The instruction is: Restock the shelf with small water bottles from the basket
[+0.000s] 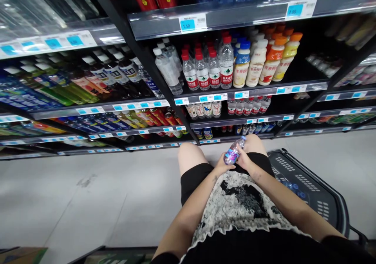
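Observation:
A small clear bottle (234, 151) with a purple label and blue cap lies tilted across my lap. My left hand (222, 165) wraps its lower end from the left. My right hand (244, 159) closes on it from the right. Both hands rest between my bare knees, above black shorts and a patterned top. Black store shelves (252, 90) stand in front, stocked with red-capped water bottles (202, 71) and white drink bottles (257, 63) with coloured caps.
A black shopping basket (311, 187) stands on the floor at my right, with some items inside. Lower shelves hold cans and more bottles (248, 105). Grey floor (88, 197) spreads to the left. A cardboard box corner (20, 255) shows at bottom left.

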A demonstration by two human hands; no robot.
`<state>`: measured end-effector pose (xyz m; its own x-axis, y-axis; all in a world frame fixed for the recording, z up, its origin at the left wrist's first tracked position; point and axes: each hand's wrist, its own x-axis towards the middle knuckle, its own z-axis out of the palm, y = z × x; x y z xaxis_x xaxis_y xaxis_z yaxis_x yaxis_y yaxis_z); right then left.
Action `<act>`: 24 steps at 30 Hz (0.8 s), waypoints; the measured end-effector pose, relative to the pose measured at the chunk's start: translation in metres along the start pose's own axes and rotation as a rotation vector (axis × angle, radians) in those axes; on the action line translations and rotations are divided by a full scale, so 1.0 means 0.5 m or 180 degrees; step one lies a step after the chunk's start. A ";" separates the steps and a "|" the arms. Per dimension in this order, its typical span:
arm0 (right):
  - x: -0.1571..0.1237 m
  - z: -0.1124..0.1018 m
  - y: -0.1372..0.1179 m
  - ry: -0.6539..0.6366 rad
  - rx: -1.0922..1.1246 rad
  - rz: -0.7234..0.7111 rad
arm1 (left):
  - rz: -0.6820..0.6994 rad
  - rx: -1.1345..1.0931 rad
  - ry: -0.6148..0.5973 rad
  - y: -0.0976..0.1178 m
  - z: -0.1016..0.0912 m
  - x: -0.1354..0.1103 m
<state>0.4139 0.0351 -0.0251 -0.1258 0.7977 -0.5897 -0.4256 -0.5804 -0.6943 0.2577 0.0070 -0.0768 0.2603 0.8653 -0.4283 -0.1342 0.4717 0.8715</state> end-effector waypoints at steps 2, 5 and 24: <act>-0.001 -0.001 0.002 0.0010 0.0084 0.0174 | 0.0117 0.0227 -0.0088 0.006 -0.001 -0.005; -0.002 -0.003 0.010 0.0129 0.0392 0.0488 | 0.0359 0.1169 0.0086 0.030 -0.003 -0.023; -0.004 -0.006 0.011 0.0487 0.0230 -0.0094 | 0.0531 0.3925 0.0422 0.170 -0.073 -0.112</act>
<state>0.4145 0.0297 -0.0290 0.0232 0.7769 -0.6292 -0.4910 -0.5394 -0.6840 0.1968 0.0049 0.0124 0.2184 0.9434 -0.2495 0.8463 -0.0558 0.5297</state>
